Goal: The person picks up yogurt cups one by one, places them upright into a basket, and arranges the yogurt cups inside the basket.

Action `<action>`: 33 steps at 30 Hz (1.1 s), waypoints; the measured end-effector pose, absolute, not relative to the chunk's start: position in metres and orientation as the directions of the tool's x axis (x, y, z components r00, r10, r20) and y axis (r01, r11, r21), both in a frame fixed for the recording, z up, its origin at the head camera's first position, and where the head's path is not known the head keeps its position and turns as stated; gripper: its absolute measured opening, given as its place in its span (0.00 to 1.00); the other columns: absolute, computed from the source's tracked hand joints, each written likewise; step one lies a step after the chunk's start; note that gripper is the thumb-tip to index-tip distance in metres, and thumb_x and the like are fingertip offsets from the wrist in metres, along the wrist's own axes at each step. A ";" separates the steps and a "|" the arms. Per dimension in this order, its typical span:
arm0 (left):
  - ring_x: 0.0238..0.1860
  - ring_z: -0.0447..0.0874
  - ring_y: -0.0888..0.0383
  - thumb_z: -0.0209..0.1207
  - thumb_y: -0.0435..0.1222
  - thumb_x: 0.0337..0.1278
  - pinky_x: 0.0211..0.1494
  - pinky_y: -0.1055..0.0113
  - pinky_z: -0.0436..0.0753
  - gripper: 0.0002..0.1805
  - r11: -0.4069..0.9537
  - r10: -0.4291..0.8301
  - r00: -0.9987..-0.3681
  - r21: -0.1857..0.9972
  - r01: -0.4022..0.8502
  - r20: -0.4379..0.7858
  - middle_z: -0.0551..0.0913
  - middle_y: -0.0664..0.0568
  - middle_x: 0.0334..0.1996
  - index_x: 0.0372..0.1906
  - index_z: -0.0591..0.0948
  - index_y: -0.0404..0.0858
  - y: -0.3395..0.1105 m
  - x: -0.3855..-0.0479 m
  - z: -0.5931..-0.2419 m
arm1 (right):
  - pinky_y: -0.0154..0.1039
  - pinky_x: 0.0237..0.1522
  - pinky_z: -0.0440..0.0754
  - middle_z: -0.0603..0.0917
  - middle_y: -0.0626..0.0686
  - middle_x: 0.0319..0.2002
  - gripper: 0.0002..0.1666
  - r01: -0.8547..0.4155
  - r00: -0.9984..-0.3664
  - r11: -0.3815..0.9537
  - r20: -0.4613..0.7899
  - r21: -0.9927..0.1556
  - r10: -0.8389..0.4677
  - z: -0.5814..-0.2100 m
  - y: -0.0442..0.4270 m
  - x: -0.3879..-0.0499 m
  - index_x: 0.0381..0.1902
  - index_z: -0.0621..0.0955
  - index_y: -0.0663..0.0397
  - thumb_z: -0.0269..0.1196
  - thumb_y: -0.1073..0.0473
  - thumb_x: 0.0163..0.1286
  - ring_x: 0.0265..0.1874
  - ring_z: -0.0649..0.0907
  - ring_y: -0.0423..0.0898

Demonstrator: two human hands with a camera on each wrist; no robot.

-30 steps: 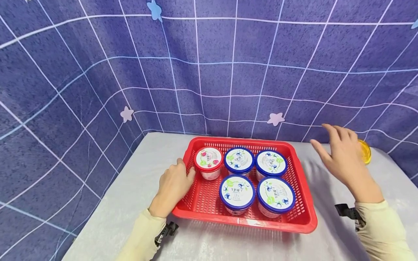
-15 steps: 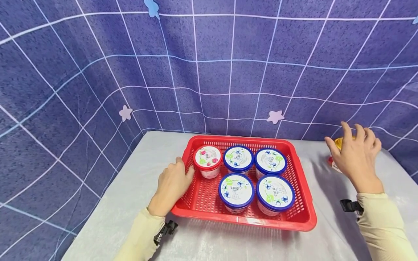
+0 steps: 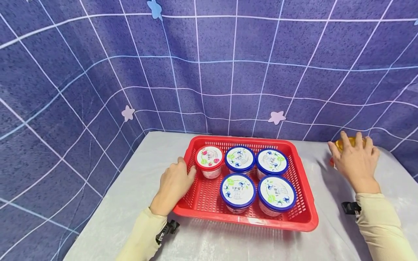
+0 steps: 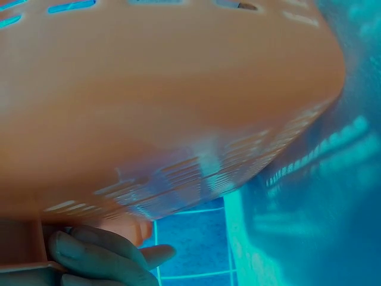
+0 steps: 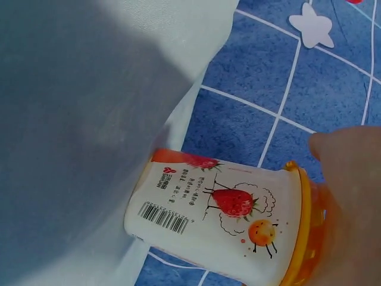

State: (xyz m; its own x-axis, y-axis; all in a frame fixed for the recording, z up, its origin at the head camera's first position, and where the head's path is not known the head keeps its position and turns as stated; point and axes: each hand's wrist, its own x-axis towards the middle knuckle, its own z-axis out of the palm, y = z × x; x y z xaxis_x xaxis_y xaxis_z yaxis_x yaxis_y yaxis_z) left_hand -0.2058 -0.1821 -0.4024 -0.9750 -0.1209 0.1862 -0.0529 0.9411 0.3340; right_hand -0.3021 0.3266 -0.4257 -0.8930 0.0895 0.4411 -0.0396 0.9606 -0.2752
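My left hand (image 3: 173, 186) grips the left rim of a red perforated plastic basket (image 3: 212, 216), its fingers (image 4: 107, 253) curled at the edge in the left wrist view. Inside stand a red-lidded dessert cup (image 3: 209, 159) with raspberry pictures and several blue-lidded dessert cups (image 3: 238, 192) with blueberry pictures. At the back right of the table, my right hand (image 3: 357, 166) is over a white yogurt cup (image 5: 220, 208) with an orange-yellow lid (image 5: 300, 232) and strawberry print. Its fingers spread about the lid; one fingertip (image 5: 317, 146) stands apart from it. The hand hides most of this cup in the head view.
A grey-white cloth covers the table (image 3: 130, 203). Behind and to the left hangs a dark blue curtain (image 3: 209, 79) with a grid and stars, meeting the table's back edge close to the yogurt cup.
My right hand has moved right, then lowered over the yogurt cup, its fingers now around the lid. My left hand and the basket have stayed in place.
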 end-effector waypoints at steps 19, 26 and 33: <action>0.17 0.78 0.50 0.59 0.45 0.63 0.19 0.58 0.77 0.21 0.937 -0.125 -0.976 0.345 -0.057 0.180 0.75 0.44 0.19 0.42 0.74 0.27 -0.183 -0.206 -0.402 | 0.75 0.39 0.60 0.63 0.80 0.52 0.44 0.054 -0.910 0.955 0.379 -0.291 0.167 -0.417 0.337 -0.296 0.54 0.67 0.71 0.50 0.31 0.71 0.47 0.63 0.85; 0.18 0.79 0.49 0.58 0.45 0.64 0.18 0.57 0.75 0.22 0.942 -0.124 -0.972 0.332 -0.052 0.199 0.74 0.44 0.18 0.41 0.74 0.26 -0.182 -0.206 -0.402 | 0.73 0.40 0.60 0.66 0.80 0.49 0.45 0.078 -0.912 0.950 0.362 -0.303 0.191 -0.413 0.339 -0.292 0.52 0.67 0.72 0.49 0.29 0.71 0.47 0.63 0.84; 0.18 0.80 0.48 0.58 0.45 0.64 0.18 0.57 0.76 0.22 0.942 -0.129 -0.972 0.332 -0.057 0.198 0.75 0.44 0.18 0.42 0.74 0.26 -0.182 -0.206 -0.403 | 0.73 0.43 0.60 0.67 0.79 0.49 0.43 0.066 -0.883 0.942 0.420 -0.330 0.209 -0.401 0.330 -0.288 0.55 0.70 0.71 0.51 0.31 0.71 0.49 0.63 0.83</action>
State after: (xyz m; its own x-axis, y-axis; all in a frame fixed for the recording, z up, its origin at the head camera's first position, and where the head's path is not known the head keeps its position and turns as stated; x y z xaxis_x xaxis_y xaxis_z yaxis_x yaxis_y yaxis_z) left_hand -0.2057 -0.1823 -0.4032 -0.9716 -0.1289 0.1982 -0.0572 0.9416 0.3318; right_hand -0.2884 0.3304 -0.4014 -0.8831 0.2088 0.4201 0.0658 0.9418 -0.3297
